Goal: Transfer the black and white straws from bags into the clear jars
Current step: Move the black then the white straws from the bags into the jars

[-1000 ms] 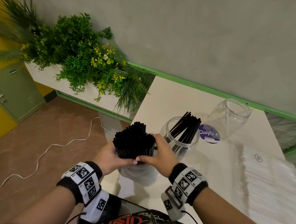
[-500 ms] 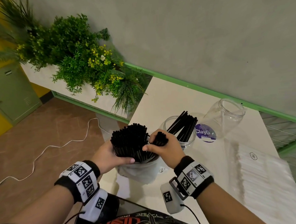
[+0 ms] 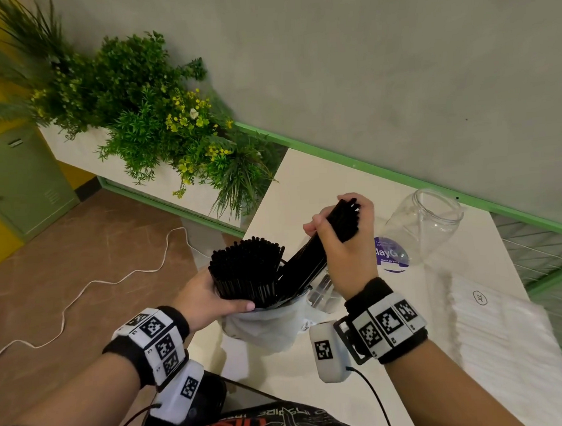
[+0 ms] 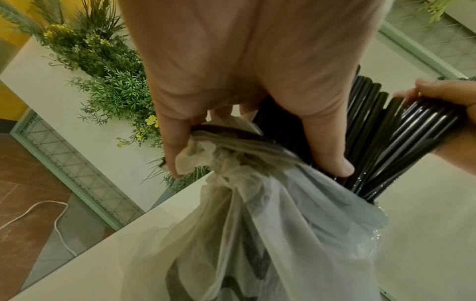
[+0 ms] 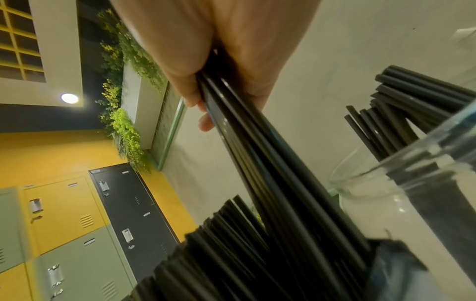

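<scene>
A thin white bag (image 3: pixel 266 331) stands on the table, packed with upright black straws (image 3: pixel 246 266). My left hand (image 3: pixel 212 294) grips the bundle and the bag's top (image 4: pixel 283 224), thumb across the front. My right hand (image 3: pixel 343 242) grips a smaller bunch of black straws (image 3: pixel 308 263), which slants up and to the right, its lower ends still in the bag. Behind that hand a clear jar (image 3: pixel 323 295) is mostly hidden; in the right wrist view this jar (image 5: pixel 425 183) holds leaning black straws (image 5: pixel 412 101). A second clear jar (image 3: pixel 426 224) stands empty farther right.
A flat pack of white straws (image 3: pixel 507 331) lies on the table at the right. A green rail (image 3: pixel 401 177) runs along the wall at the table's back edge. A planter of greenery (image 3: pixel 157 121) stands to the left. A white cable (image 3: pixel 81 288) lies on the floor.
My right hand left the side of the bundle, closed round a bunch of straws and lifted it up and to the right. The left hand stayed on the bag.
</scene>
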### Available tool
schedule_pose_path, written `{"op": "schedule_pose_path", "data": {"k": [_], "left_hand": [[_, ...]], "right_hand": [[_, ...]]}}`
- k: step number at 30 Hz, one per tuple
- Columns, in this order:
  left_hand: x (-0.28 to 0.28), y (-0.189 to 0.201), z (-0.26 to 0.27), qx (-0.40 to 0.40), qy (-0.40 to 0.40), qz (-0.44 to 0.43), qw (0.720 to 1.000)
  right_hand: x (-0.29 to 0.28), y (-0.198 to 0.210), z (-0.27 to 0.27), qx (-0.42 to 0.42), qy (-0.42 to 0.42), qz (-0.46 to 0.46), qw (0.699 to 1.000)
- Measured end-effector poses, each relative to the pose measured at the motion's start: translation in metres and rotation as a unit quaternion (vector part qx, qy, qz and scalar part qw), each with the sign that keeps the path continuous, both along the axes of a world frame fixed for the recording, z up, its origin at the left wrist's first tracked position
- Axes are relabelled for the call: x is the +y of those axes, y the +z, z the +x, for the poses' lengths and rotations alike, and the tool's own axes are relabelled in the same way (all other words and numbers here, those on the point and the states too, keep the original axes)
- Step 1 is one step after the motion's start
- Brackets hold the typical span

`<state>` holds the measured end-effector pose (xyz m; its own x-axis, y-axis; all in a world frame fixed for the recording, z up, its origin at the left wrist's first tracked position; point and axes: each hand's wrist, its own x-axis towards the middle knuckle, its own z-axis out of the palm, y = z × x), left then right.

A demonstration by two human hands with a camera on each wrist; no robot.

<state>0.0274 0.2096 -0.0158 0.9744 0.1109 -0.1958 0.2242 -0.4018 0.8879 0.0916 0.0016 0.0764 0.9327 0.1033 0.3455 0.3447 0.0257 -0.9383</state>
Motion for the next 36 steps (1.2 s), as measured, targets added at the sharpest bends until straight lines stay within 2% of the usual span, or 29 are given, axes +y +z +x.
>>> {"op": "schedule_pose_path", "data": {"k": [5,11,17,20,25,30,36], "left_hand": [[-0.001,0.005,0.0,0.011,-0.008,0.014,1.0],[-0.001,0.007,0.004,0.025,-0.01,0.007,1.0],[-0.002,0.008,0.006,0.021,-0.02,0.006,1.0],[-0.002,0.007,0.008,0.025,-0.012,0.001,1.0],[0.001,0.004,0.01,0.031,-0.018,0.017,0.999],[0.0,0.002,0.013,0.032,-0.012,-0.008,0.999],[-0.001,0.0,0.014,0.025,-0.002,-0.017,1.0]], "right_hand": [[0.003,0.008,0.002,-0.054,-0.015,-0.038,0.998],[0.002,0.028,0.011,-0.059,-0.018,-0.01,0.998],[0.013,0.025,0.011,-0.042,0.048,-0.073,0.995],[0.014,0.03,0.014,-0.033,0.052,-0.077,0.995],[-0.004,0.059,0.024,-0.052,0.029,-0.041,0.997],[-0.023,0.086,0.033,-0.074,0.006,-0.008,0.997],[-0.049,0.101,0.04,-0.133,-0.053,-0.004,0.99]]}}
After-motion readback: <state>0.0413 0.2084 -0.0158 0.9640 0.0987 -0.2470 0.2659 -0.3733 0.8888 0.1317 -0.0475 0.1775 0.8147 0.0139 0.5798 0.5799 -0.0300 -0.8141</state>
